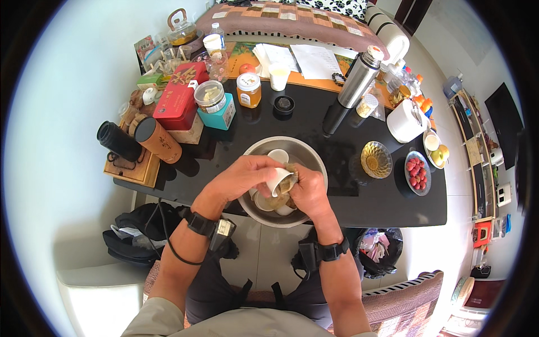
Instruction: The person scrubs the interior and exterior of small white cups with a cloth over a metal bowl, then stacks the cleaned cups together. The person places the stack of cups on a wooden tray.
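Observation:
My left hand (244, 176) grips a small white cup (275, 181), tilted with its mouth to the right, above a steel basin (251, 148). In my right hand (309, 190) is a brownish-green cloth (290, 182), pressed against the cup's mouth; part of it seems to reach inside. Lower in the basin, which stands at the table's near edge, lie several white cups, one white cup (278, 156) showing behind my left fingers. My hands hide much of the basin's contents.
Left on the black table (303, 99) stand a brown tumbler (158, 140) and red tin box (180, 94). Beyond the basin are a honey jar (249, 90) and black lid (284, 105). Rightward are a steel thermos (360, 78), amber glass bowl (376, 160) and fruit plate (417, 173).

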The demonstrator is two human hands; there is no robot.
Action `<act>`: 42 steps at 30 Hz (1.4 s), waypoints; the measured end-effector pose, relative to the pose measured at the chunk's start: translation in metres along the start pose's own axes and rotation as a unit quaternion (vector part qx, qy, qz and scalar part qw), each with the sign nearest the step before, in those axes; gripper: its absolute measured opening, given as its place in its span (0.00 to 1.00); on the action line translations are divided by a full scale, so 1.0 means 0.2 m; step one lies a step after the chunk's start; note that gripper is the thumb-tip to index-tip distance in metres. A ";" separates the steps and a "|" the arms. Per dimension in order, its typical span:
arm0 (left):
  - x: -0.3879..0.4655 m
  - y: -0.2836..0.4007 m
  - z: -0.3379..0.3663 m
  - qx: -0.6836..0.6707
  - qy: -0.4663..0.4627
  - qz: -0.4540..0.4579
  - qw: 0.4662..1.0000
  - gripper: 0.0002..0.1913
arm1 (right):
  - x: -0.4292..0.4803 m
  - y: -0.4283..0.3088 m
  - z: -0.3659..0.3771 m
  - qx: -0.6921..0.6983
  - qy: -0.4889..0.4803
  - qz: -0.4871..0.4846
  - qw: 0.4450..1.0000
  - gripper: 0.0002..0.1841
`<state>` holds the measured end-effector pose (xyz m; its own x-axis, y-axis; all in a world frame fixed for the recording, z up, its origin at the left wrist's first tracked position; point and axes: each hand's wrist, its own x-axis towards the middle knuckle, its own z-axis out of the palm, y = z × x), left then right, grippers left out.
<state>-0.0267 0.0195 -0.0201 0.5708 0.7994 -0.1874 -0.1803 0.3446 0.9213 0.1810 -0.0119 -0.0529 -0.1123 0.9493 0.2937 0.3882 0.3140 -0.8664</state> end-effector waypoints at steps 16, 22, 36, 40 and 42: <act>0.00 0.01 -0.03 0.054 -0.007 -0.051 0.997 0.15 | -0.01 -0.01 0.01 0.040 -0.014 0.037 0.998 0.07; 0.01 -0.06 0.07 0.010 0.005 0.220 0.975 0.16 | 0.00 -0.05 -0.02 0.255 -0.050 0.263 0.929 0.07; -0.01 0.00 0.01 -0.006 -0.029 0.080 0.996 0.24 | 0.01 -0.10 -0.04 0.289 -0.067 0.277 0.914 0.07; -0.02 0.02 0.01 0.022 -0.019 0.029 0.999 0.27 | 0.01 -0.12 -0.02 0.286 -0.065 0.277 0.915 0.07; -0.02 0.01 0.01 0.029 -0.028 0.096 0.995 0.26 | 0.00 -0.12 -0.05 0.322 -0.077 0.326 0.885 0.07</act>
<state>-0.0278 0.0156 -0.0164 0.5746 0.8183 0.0110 -0.2446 0.1589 0.9565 0.1798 -0.0190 -0.0272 -0.1995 0.9075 -0.3697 -0.1801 -0.4048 -0.8965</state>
